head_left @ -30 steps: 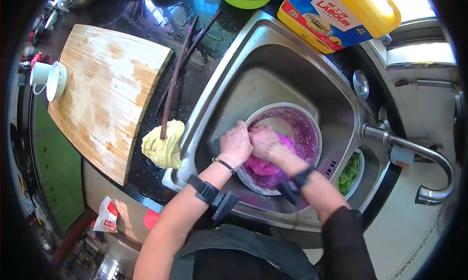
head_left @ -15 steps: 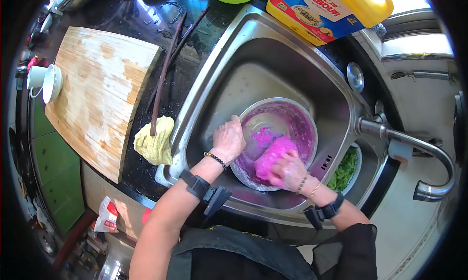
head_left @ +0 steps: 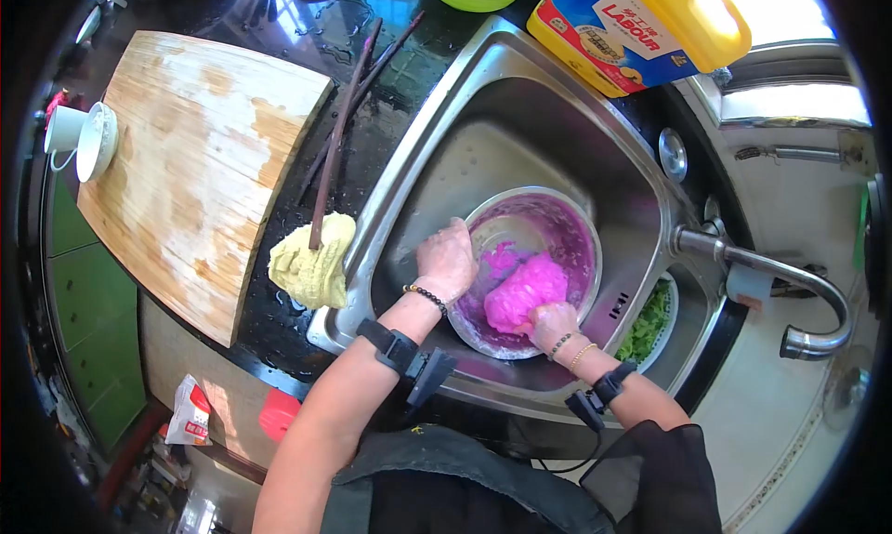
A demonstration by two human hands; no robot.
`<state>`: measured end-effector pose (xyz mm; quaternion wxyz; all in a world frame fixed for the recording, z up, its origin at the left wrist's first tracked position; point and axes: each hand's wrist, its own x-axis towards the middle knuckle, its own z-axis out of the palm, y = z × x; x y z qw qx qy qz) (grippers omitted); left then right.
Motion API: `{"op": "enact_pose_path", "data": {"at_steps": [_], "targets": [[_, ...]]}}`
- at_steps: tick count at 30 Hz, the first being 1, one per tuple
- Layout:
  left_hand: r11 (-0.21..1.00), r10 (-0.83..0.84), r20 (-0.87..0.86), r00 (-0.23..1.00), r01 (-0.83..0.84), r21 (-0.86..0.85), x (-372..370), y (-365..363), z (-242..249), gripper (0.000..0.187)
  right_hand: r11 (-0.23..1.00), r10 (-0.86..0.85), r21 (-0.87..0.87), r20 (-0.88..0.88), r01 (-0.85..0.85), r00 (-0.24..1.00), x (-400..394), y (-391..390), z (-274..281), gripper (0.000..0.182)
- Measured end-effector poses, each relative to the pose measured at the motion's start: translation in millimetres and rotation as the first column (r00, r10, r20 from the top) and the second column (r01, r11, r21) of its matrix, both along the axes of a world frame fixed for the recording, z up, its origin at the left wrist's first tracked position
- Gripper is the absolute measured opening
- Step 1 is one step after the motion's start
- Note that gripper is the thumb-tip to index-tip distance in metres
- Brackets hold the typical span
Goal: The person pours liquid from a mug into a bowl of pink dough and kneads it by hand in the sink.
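A metal bowl (head_left: 595,255) stands in the sink, its inner wall smeared with pink and whitish residue. Inside lies a lump of bright pink dough (head_left: 526,290), with a smaller pink scrap (head_left: 500,258) beside it. My left hand (head_left: 448,261) is closed on the bowl's left rim; its fingertips are hidden from me. My right hand (head_left: 555,326) has its fingers curled in at the near right edge of the dough, touching it.
A steel sink (head_left: 465,148) surrounds the bowl; its faucet (head_left: 771,264) is at right. Leafy greens (head_left: 648,320) fill a bowl in the side basin. Yellow dough (head_left: 311,269), two dark sticks (head_left: 344,130), a wooden board (head_left: 200,153) and a yellow jug (head_left: 641,32) lie around.
My right hand has gone from spread over the dough to curled at its near edge. The dough looks more bunched up. My left hand stays at the rim; the view has shifted slightly.
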<state>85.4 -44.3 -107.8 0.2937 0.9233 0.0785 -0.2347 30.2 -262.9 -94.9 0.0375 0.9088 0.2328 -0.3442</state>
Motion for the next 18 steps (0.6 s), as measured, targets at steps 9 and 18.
{"op": "enact_pose_path", "data": {"at_steps": [9, 18], "targets": [[0.999, 0.044, 0.015, 0.999, -0.043, -0.006, -2, -4, -5, 0.018, 0.998, -0.036, 0.050, 0.092, 0.031, 0.995, 12, 40, -57, 0.012], [0.996, 0.090, 0.056, 0.994, -0.088, -0.033, -1, -5, -5, 0.016, 0.976, -0.173, -0.147, -0.064, 0.162, 0.983, 61, 76, -69, 0.017]]}}
